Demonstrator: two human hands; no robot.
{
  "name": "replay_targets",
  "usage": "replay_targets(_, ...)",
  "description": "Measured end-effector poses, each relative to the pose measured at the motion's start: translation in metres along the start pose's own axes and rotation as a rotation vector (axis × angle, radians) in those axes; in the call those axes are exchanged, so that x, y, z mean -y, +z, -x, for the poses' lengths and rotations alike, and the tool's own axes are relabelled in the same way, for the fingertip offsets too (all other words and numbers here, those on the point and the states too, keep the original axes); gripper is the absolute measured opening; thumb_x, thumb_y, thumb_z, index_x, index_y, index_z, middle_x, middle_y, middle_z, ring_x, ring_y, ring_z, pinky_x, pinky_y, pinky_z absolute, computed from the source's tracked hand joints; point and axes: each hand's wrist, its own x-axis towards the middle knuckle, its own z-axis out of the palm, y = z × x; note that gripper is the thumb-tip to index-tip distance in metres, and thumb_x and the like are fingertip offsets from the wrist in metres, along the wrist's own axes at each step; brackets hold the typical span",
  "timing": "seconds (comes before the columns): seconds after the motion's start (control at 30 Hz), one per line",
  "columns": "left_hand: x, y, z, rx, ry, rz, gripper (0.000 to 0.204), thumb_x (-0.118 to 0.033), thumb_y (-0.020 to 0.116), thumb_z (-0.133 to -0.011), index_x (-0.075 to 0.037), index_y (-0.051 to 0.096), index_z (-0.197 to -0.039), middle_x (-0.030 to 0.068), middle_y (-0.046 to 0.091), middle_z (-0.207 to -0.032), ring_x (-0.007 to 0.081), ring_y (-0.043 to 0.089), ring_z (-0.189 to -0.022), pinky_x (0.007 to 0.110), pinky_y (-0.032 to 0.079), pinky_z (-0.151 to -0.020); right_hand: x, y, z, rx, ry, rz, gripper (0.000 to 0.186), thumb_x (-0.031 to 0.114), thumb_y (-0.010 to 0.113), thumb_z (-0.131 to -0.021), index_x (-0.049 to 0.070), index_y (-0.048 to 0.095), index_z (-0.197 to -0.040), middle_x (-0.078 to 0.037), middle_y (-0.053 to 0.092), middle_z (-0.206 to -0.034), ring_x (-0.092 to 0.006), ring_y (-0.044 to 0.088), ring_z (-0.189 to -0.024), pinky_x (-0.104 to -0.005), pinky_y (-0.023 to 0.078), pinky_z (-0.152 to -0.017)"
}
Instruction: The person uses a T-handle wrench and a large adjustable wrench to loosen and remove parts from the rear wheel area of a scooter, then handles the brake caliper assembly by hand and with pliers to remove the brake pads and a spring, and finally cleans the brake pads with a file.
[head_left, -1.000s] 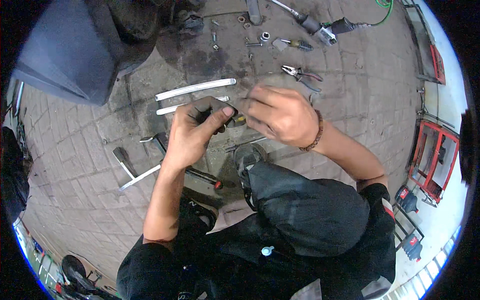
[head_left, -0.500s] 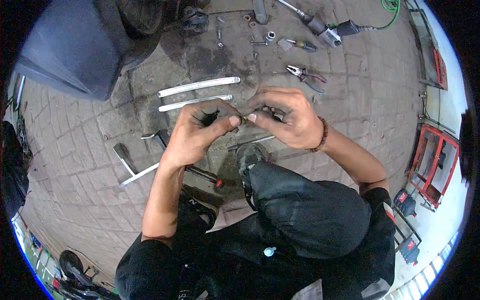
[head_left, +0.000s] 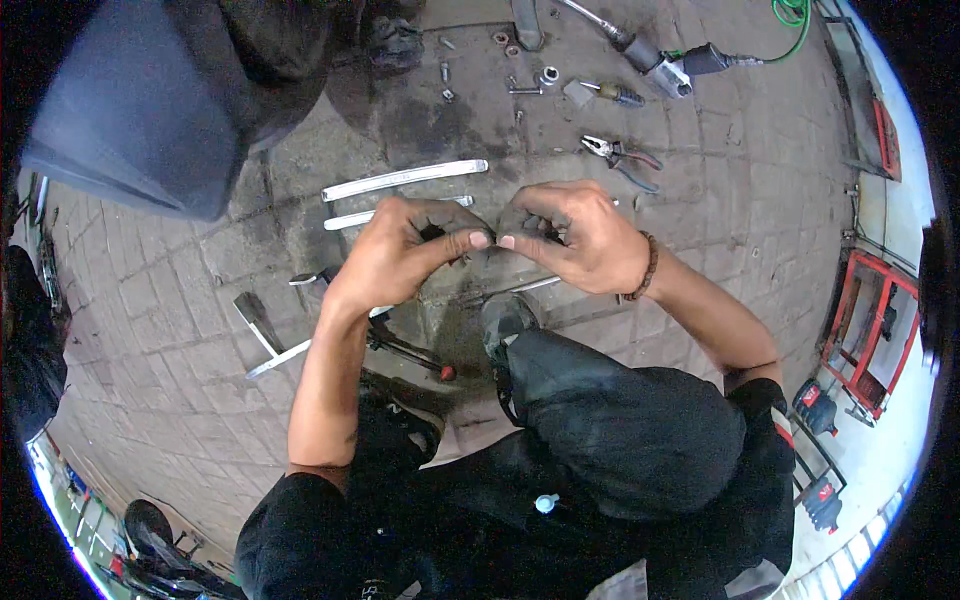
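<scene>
While the person crouched over a grey paved floor (head_left: 150, 320), the bare left hand (head_left: 395, 255) and the bare right hand (head_left: 580, 238) met at their fingertips. Each grip had thumb and fingers pressed together, both pinching a small dark piece (head_left: 494, 239) at the meeting point, so nearly hidden that I could not tell its kind. A brown beaded bracelet (head_left: 651, 268) circled the right wrist.

From the hands, at ten o'clock, two slim curved silver metal strips lay side by side, the longer one (head_left: 405, 181) beyond the shorter one (head_left: 350, 219), which was partly covered by the left hand. Pliers with red-and-blue handles (head_left: 620, 160) rested at two o'clock, jaws parted. At one o'clock I saw a screwdriver with a dark-and-yellow handle (head_left: 620, 95); just past it lay a silver-and-black air tool (head_left: 660, 70) on a green hose (head_left: 800, 38). A round silver socket (head_left: 549, 76) stood between twelve and one.
</scene>
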Motion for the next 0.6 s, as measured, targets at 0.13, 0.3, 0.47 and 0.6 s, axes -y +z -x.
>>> replay_targets(0.13,0.021,-0.002,-0.029,-0.091,0.031,-0.125,0.029,-0.026,0.067,-0.084,0.002,0.067,-0.094,0.0103,0.067,-0.082,0.0151,0.056,-0.073,0.030,0.046,-0.069,-0.014,0.003,-0.006,-0.071,-0.007,0.115,0.022,0.015,0.070,-0.078,-0.003,0.060,-0.085,-0.020,0.059,-0.074,-0.0347,0.059,-0.068,-0.0381,0.045,-0.061)
replay_targets(0.3,0.101,-0.049,-0.120,-0.716,0.144,0.333,0.060,-0.035,0.069,-0.082,0.001,0.049,-0.126,0.0166,0.057,-0.122,0.0254,0.054,-0.107,0.035,0.041,-0.091,-0.035,-0.009,-0.018,-0.306,0.224,0.054,0.025,0.021,0.068,-0.081,-0.002,0.061,-0.088,-0.019,0.060,-0.075,-0.0342,0.059,-0.071,-0.0396,0.046,-0.065)
replay_targets(0.47,0.133,-0.094,-0.210,-0.784,0.104,-0.092,0.084,-0.047,0.072,-0.075,0.005,0.039,-0.133,0.0194,0.043,-0.136,0.0301,0.040,-0.126,0.036,0.031,-0.104,-0.047,-0.004,-0.020,-0.337,0.410,-0.336,0.029,0.025,0.067,-0.084,-0.002,0.062,-0.092,-0.012,0.066,-0.083,-0.0164,0.059,-0.077,-0.0317,0.046,-0.071)
replay_targets(0.6,0.145,-0.115,-0.221,-0.645,0.193,0.481,0.090,-0.052,0.070,-0.075,0.004,0.035,-0.138,0.0160,0.040,-0.140,0.0273,0.037,-0.129,0.035,0.027,-0.107,-0.055,0.005,-0.023,-0.374,0.384,-0.333,0.029,0.026,0.069,-0.084,0.000,0.059,-0.092,0.002,0.051,-0.064,-0.0052,0.045,-0.056,-0.0223,0.036,-0.049)
